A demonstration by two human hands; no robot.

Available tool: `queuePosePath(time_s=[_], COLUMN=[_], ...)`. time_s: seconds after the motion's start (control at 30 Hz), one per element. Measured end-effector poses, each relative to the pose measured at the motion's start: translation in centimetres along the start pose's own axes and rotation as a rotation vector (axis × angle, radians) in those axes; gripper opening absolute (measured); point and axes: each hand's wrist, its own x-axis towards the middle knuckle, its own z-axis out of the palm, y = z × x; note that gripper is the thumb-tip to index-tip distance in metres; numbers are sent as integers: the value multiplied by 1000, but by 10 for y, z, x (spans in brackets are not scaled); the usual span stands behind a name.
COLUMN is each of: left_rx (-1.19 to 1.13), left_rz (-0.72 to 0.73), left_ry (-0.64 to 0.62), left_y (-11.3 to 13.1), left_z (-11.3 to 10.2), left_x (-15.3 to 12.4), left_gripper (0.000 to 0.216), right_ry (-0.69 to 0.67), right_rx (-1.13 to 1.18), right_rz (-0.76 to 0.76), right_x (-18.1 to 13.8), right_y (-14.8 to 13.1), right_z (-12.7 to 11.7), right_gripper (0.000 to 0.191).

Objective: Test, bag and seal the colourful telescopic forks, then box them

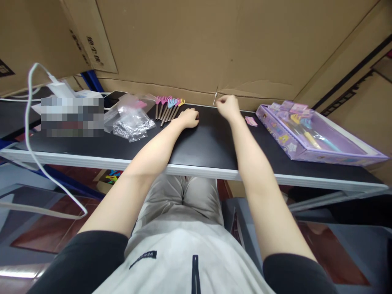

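Note:
My left hand (190,118) rests on the black tabletop (208,143) with its fingers curled in, and nothing shows in it. Just left of it lies a row of several small back scratchers (167,111) with metal handles and pink, blue and yellow claw heads. Farther right, my right hand (229,108) is closed near the back edge, thumb and fingers pressed together. A thin white sliver (215,97) shows beside its fingertips; I cannot tell whether the hand holds it. To the right of that hand lies a small pink card (251,121).
A purple display box (294,149) with bagged scratchers and pink cards stands at the right. Clear plastic bags (131,122), a phone (115,98) and a white charger with a cable (30,106) are at the left. A cardboard wall (196,45) closes off the back.

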Motion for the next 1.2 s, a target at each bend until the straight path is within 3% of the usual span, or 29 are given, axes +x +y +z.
queuePosePath(time_s=[0.13,0.33,0.4,0.47,0.53,0.7,0.8,1.2], left_rx=[34,9,-46,-55,-78,-129,-96,-95], left_rz=[-39,7,-18,-220,-397,-545,-543,-557], left_ry=[-66,-211,-141,102,214,142,88,82], left_y=[11,0,-17,-37,-56,-80,-79,-76], left_z=[-8,-28,-33,-35,-35,-28,-25,-19], left_x=[1,3,-6,-17,-26,-30,-28,-25], left_gripper=[52,61,58,59,70,77,76,61], right_ry=[-206,-337,-347,-357,-361,-359,-366,-361], right_rx=[-78,-96,-111,-118,-119,-115,-124,-93], right_rz=[-21,-112,-117,-117,-114,-113,-113,-100], right_x=[-21,-27,-27,-28,-30,-31,-31,-30], right_y=[-7,-5,-6,-7,-9,-9,-9,-8], right_z=[27,27,24,22,21,20,20,20], right_gripper=[48,46,45,45,45,43,43,43])
